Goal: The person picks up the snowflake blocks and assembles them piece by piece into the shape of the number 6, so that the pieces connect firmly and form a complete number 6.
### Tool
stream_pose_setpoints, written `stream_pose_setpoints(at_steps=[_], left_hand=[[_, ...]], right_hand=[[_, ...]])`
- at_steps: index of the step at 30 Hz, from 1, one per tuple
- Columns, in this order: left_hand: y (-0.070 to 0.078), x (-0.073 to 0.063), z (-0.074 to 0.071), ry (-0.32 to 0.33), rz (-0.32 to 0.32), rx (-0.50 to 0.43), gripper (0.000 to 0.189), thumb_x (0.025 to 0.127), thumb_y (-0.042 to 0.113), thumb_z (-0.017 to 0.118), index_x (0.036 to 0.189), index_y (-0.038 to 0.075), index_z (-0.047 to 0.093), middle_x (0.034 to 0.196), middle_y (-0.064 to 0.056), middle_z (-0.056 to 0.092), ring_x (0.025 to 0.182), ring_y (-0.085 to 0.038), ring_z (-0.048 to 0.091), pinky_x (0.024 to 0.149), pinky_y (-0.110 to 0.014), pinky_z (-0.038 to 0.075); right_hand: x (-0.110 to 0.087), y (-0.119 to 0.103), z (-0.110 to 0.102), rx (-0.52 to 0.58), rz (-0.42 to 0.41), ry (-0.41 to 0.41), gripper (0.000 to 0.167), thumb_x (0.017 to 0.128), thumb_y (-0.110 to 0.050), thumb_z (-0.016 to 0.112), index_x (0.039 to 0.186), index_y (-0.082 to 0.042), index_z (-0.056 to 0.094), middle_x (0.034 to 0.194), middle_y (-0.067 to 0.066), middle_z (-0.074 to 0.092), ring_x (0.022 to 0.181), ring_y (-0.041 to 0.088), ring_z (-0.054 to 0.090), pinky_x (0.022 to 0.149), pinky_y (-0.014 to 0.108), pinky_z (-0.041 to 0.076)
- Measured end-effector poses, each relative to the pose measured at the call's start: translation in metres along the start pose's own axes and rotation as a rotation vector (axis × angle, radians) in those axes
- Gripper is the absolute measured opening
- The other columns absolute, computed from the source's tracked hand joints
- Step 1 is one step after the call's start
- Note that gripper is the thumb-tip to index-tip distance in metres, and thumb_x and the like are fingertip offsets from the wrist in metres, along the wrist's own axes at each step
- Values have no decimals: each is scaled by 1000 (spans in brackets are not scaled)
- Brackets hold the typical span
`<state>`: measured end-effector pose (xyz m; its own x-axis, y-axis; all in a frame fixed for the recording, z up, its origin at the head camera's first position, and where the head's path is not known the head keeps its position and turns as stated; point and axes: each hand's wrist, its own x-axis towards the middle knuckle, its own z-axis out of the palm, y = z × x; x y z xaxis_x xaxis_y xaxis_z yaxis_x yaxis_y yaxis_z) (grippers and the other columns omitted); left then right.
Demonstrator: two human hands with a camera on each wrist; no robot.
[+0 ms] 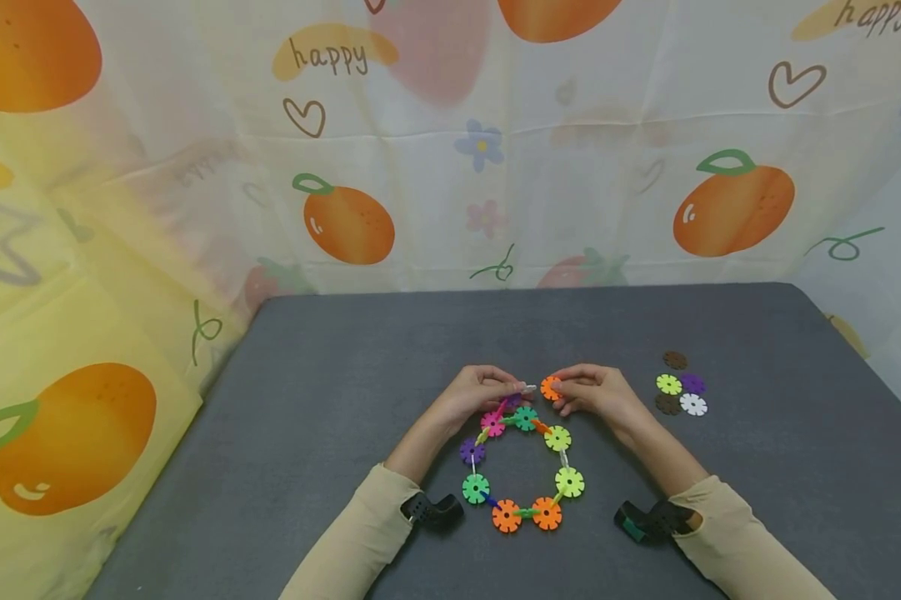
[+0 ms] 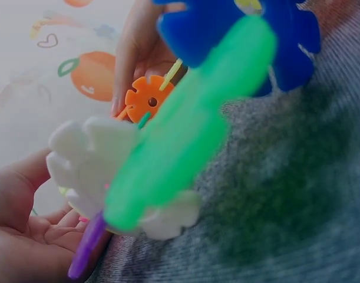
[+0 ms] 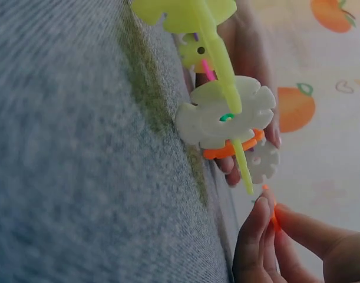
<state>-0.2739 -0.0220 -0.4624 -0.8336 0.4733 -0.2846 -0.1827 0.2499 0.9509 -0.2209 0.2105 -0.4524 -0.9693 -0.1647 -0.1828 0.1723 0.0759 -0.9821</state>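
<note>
Slotted plastic snowflake discs are joined edge to edge into a ring on the grey table [image 1: 345, 358]. At the ring's far side, my left hand [image 1: 476, 393] pinches a white snowflake disc [image 1: 528, 388], seen nearly edge-on, above a purple disc [image 1: 513, 402]. Just to its right, my right hand [image 1: 596, 392] pinches an orange snowflake disc [image 1: 549, 387] between thumb and fingers, a small gap away from the white one. A green disc [image 1: 525, 418] and a pink disc [image 1: 493, 423] lie close below the left fingers. In the right wrist view the orange disc [image 3: 276, 219] is mostly covered by fingertips.
Loose discs lie right of the right hand: a yellow one [image 1: 668, 384], a purple one [image 1: 693, 383], a white one [image 1: 693, 405] and brown ones [image 1: 674, 360]. Black wrist straps [image 1: 435, 510] sit by both sleeves. A fruit-patterned cloth [image 1: 435, 167] hangs behind the table.
</note>
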Motion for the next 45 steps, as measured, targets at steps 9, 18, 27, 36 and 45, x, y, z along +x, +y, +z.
stream_pose_setpoints(at_steps=[9,18,27,36,45], left_hand=[[0,0,0,-34,9,-11,30,91,26,69,111,2,68,104,-10,75,91,-8,67,89,-33,58],[-2,0,3,-56,34,-5,27,90,25,71,108,4,70,97,-6,77,82,-7,66,72,-22,54],[-1,1,4,-38,35,-35,29,90,26,72,109,4,69,100,-7,76,90,-7,68,82,-25,57],[-3,2,6,-48,74,-43,26,88,22,74,104,3,71,96,-9,77,80,-7,68,68,-21,53],[-4,2,5,-48,63,-51,28,89,24,73,107,4,71,99,-8,77,89,-9,69,79,-27,57]], right_hand=[[0,0,4,5,-13,-40,45,94,-18,66,126,11,56,87,0,73,74,11,69,69,29,61],[1,2,7,-47,-39,6,40,92,-16,69,120,11,62,83,2,73,68,12,68,65,29,60],[0,0,6,49,45,14,45,95,-18,64,128,12,55,92,-4,72,78,9,70,73,27,61],[0,0,14,37,24,80,34,93,-11,66,116,14,62,80,-2,72,65,9,68,64,27,60],[1,3,9,77,63,-2,32,95,-15,64,117,9,63,89,-3,70,75,10,68,71,27,60]])
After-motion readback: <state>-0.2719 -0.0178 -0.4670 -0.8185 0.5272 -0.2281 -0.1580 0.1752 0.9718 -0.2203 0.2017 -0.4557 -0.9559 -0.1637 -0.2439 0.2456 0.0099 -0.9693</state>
